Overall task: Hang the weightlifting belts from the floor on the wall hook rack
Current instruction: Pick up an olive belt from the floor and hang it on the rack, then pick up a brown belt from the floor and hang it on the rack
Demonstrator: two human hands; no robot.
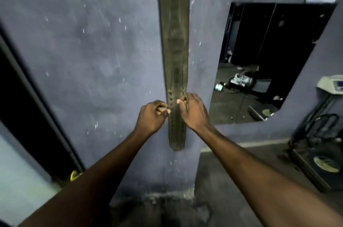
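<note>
Hanging long and straight down the blue wall (pixel 92 50), the weightlifting belt (pixel 175 59), top end out of view (so the hook rack itself unseen). Both hands on its lower stretch, at the rows of punched holes. Left hand (pixel 151 115) curled tight, thumb and forefinger pinching the belt's left edge. Right hand (pixel 193 109) over the right edge, fingers (pixel 181 104) pressed together against the face, thumb hidden. Tail tip dangling clear of the floor (pixel 232 180). Looks thick, stiff leather, probably weighty, not slippery, nothing fragile. Best held by the edges, or up near the top for lifting off a hook.
</note>
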